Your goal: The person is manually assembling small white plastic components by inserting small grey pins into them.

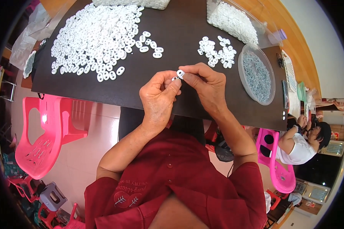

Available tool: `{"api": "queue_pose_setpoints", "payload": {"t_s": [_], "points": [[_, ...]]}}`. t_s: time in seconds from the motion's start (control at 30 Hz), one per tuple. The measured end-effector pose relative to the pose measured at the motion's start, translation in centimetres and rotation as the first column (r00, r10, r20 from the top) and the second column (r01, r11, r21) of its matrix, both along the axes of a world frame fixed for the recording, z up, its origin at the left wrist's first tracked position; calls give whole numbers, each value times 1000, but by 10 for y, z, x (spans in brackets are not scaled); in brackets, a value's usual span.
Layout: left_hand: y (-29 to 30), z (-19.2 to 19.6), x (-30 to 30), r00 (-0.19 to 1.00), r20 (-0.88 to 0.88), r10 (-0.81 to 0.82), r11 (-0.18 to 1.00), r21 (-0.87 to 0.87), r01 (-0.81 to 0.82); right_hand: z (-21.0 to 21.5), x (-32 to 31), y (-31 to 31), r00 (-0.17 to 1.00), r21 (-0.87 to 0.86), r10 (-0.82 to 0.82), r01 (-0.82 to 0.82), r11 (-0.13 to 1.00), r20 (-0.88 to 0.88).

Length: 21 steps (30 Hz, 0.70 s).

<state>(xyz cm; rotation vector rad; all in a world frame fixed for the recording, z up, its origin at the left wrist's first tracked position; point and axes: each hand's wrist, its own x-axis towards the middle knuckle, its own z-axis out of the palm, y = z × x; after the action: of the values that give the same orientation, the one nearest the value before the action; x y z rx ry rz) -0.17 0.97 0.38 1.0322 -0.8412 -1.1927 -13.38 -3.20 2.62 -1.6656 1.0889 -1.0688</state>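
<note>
Both of my hands meet just above the dark table's near edge. My right hand (pixel 206 86) pinches a small white oval plastic piece (pixel 180 73) with two holes between thumb and forefinger. Right beside it, the thumb and fingers of my left hand (pixel 156 95) close on a second small white piece (pixel 175 78), partly hidden by the fingertips. Whether the two pieces are joined I cannot tell. A large heap of the same white two-hole pieces (pixel 95 38) spreads over the table's left side. Another small cluster of white pieces (pixel 218 51) lies beyond my right hand.
A round clear tub (pixel 273 86) of small silvery metal parts stands on the right of the table (pixel 172 38). At the back right is a clear box (pixel 266 27) of white pieces. Pink plastic chairs (pixel 36 152) flank me; another person (pixel 298 147) sits at far right.
</note>
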Motion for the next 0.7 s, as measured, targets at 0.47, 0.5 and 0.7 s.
{"api": "queue_pose_setpoints", "payload": {"t_s": [0.47,0.5,0.7], "points": [[-3,-4,-1,999,-37,-31,998,-52,29,-1,-1,2,999,122,-9,3,993,53],[-3,-5,-1,998,-50,-45,998,-46,43,-3,-2,2,997,114,13,-23,993,82],[-4,2,3,989,-122,-85,996,9,87,-9,-7,3,998,26,29,-30,999,59]]}}
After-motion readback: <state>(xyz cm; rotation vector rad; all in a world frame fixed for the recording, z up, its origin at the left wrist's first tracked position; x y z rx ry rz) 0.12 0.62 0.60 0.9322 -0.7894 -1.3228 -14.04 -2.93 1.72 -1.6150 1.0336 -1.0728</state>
